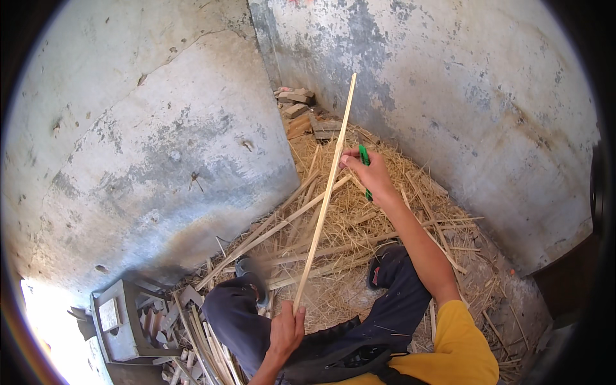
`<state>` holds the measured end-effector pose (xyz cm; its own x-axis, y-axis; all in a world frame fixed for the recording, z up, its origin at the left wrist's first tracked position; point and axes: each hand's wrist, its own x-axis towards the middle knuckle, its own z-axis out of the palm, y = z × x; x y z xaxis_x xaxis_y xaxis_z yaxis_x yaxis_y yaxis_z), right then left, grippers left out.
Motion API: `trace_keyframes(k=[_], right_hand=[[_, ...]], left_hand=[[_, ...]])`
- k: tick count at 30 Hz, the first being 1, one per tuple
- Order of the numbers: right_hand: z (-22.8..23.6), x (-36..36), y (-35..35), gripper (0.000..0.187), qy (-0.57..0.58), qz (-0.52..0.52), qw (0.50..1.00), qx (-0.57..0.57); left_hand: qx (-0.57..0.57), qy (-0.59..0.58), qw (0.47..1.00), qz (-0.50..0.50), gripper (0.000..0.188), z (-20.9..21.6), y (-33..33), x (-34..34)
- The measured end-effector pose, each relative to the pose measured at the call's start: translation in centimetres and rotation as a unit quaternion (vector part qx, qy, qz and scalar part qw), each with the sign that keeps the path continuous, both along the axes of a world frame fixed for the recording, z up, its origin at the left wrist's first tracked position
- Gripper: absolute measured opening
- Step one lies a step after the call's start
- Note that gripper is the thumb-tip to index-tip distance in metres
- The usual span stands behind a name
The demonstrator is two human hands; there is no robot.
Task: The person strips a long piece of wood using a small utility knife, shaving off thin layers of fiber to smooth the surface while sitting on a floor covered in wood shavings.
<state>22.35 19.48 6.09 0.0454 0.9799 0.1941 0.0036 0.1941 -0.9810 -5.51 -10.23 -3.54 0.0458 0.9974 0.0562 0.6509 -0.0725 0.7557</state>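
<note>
A long, pale wooden strip (326, 199) slants up and away in front of me, its far tip above the shavings. My left hand (286, 330) is closed around its near end, close to my lap. Farther up, my right hand (371, 173) is closed with a slim green utility knife (364, 156) in it. The thumb and fingertips of that hand are at the strip's side, touching or almost touching it. The knife's blade cannot be made out.
Straw-like shavings (366, 224) and long loose strips (282, 221) cover the floor between my legs and the walls. Bricks (295, 99) lie in the far corner. At the left stands a grey metal frame box (125, 321) with scraps inside. Bare plaster walls (192, 135) rise on both sides.
</note>
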Motion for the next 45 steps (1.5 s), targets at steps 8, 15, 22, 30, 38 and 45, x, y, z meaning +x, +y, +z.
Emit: trace_keyframes(k=[8,15,22,30,38,45], right_hand=[[0.2,0.3,-0.1,0.019,0.08,0.023,0.996,-0.029],[-0.3,0.9,0.4,0.016,0.167,0.076,0.983,0.0],[0.1,0.9,0.1,0.013,0.173,0.096,0.98,-0.001],[-0.5,2.1,0.8,0.013,0.361,0.18,0.915,0.024],[-2.0,2.9,2.1,0.037,-0.159,-0.105,0.959,0.211],[1.9,-2.4,-3.9,0.046,0.039,0.135,0.989,-0.039]], left_hand=[[-0.037,-0.052,0.998,-0.027,0.018,0.5,-0.1,-0.7],[-0.135,-0.175,0.972,-0.075,0.035,0.4,0.2,-1.9],[-0.193,-0.295,0.933,-0.07,0.051,0.5,0.3,-1.8],[-0.281,-0.463,0.84,-0.031,0.053,-0.7,0.9,-3.2],[-0.229,-0.519,0.823,-0.03,0.048,0.3,1.4,-3.7],[-0.236,-0.568,0.784,-0.079,0.045,1.5,2.6,-2.8]])
